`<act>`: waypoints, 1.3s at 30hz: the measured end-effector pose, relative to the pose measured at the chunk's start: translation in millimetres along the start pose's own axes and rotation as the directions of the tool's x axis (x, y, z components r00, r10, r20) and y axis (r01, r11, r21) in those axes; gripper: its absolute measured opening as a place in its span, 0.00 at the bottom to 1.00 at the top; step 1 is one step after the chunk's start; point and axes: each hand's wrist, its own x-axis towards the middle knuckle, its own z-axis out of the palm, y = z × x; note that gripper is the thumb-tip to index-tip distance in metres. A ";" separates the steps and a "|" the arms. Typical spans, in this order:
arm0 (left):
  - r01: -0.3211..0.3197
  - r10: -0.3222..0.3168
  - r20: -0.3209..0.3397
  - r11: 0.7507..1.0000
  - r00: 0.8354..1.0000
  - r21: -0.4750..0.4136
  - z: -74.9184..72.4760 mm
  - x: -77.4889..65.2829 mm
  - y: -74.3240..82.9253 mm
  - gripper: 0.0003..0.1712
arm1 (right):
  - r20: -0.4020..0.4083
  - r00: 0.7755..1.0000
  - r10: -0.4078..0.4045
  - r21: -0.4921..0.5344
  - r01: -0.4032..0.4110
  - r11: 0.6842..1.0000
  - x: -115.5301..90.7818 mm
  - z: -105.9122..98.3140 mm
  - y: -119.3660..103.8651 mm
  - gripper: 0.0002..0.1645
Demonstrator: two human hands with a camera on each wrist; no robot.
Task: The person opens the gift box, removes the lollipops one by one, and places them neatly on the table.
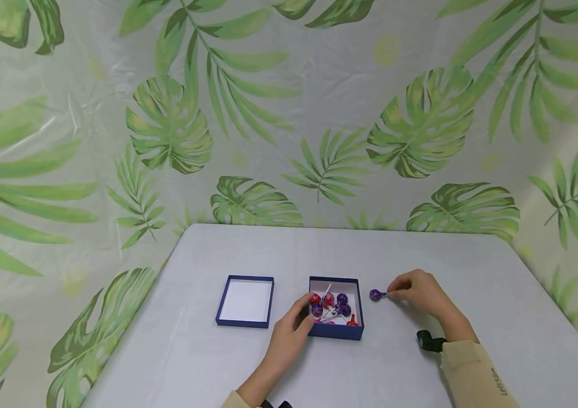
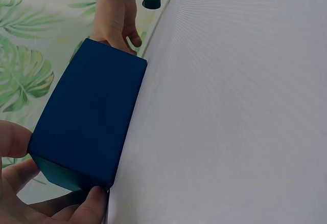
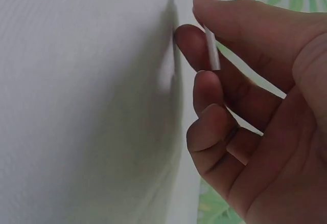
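Green leaves run all over the pale backdrop (image 1: 335, 85), hanging right behind a white-covered table (image 1: 182, 351), and here's where it all happens. In the middle sits a dark blue box (image 1: 337, 331), open at the top, with a loose pile of lollipops (image 1: 343, 310) inside: purple, red and pink heads, white sticks poking out among them. Off to its left, well apart, a shallow blue-edged lid (image 1: 245, 301) lies flat, white inside facing up.

Now the hands! The left hand (image 1: 287, 334) has hold of the box at its near left corner, thumb and fingers bent around it; the left wrist view shows that grip nicely. Over on the other side, the right hand (image 1: 421, 289) pinches one purple lollipop (image 1: 374, 294) by its stick, thumb against forefinger, the remaining fingers curled in loosely. That lollipop is out to the right of the box, near it but not touching; whether its head rests on the table or hangs just above, I can't tell from here.

So how far along are we? My reading: well advanced, with every lollipop I can see in the box except this single one. Whether it's going in or has come out, I can't say. The lid is off.
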 end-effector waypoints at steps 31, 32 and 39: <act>0.024 -0.024 -0.006 1.000 1.000 0.000 0.5 -0.2 -2.6 0.29 | -0.017 1.000 -0.006 -0.076 0.005 0.997 -0.2 -7.9 -1.7 0.10; 0.021 -0.021 -0.006 1.000 1.000 0.003 0.4 -0.3 -2.6 0.29 | -0.029 0.999 -0.016 -0.083 0.013 0.997 -0.3 -9.2 -4.0 0.12; 0.022 -0.022 -0.002 1.000 1.000 0.010 -1.3 0.4 -2.6 0.29 | -0.101 0.991 -0.085 -0.139 0.071 0.988 -4.5 -16.8 -25.1 0.17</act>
